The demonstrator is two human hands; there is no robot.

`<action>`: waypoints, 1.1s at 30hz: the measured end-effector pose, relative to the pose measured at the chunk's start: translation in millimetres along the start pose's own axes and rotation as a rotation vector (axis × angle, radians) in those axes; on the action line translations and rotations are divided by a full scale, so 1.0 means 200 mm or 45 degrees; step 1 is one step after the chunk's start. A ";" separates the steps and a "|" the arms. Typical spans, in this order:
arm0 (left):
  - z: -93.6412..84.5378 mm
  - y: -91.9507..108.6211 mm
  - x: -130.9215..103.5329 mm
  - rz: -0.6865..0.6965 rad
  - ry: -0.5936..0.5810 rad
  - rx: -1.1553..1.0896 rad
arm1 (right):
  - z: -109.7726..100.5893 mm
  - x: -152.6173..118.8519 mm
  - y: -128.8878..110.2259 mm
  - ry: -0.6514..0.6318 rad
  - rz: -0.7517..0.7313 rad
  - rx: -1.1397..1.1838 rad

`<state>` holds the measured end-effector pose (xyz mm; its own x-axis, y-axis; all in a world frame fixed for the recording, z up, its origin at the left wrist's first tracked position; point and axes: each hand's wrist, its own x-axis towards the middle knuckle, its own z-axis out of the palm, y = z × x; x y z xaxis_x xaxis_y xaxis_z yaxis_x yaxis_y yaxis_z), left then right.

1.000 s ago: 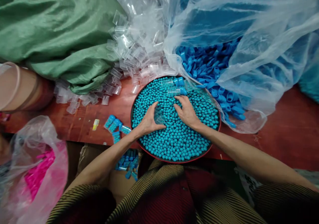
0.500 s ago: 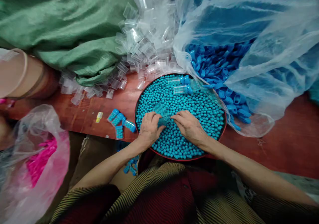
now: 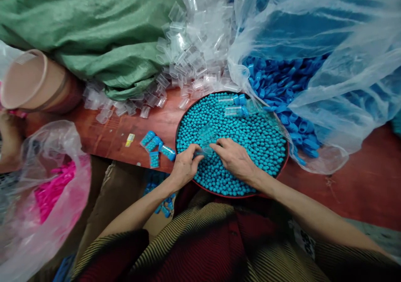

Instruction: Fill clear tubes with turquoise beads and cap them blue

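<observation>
A round red-rimmed tray [image 3: 287,158] full of small turquoise balls stands in front of me. Over its left part, my left hand [image 3: 187,163] is closed, thumb and fingers pinched at the side of a clear plastic container [image 3: 207,135]. My right hand [image 3: 234,158] is closed too, its fingertips at the container's near right edge. Whether one or more clear pieces lie between the hands is hard to tell. Clear tubes with blue caps [image 3: 237,111] rest on the balls at the tray's far side.
Filled blue-capped containers [image 3: 154,159] lie left of the tray. Behind are clear empties [image 3: 200,60], a green sack [image 3: 94,31] and a bag of blue caps [image 3: 278,79]. A bucket [image 3: 28,81], a bag of pink pieces [image 3: 54,194] and another person's arm [image 3: 9,140] are at left.
The view has shifted, so most things appear slightly further right. My hands still meet at the clear container, with my left fingers lower along its side.
</observation>
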<state>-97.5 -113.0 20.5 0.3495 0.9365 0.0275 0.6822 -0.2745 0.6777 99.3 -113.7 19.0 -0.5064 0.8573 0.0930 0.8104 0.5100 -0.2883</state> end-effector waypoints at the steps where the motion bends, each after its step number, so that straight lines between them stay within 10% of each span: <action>1: -0.01 0.00 0.00 -0.023 0.003 -0.032 | 0.00 0.01 -0.02 -0.020 -0.015 -0.050; 16: -0.08 0.00 -0.04 -0.276 0.056 -0.301 | 0.02 0.05 -0.12 -0.215 0.162 -0.122; 25: 0.02 0.08 0.01 -0.345 0.046 -0.775 | 0.05 0.01 -0.08 0.158 0.513 1.454; 29: 0.07 0.13 0.04 -0.379 0.054 -1.061 | 0.04 0.03 -0.10 0.195 0.486 1.204; 33: 0.08 0.15 0.03 -0.475 0.079 -0.750 | 0.01 0.00 -0.10 -0.045 0.312 0.818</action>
<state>-64.3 -119.8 29.4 0.1101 0.9607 -0.2547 0.2818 0.2156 0.9349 81.5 -123.7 22.3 -0.3490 0.9341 -0.0746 0.5726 0.1495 -0.8061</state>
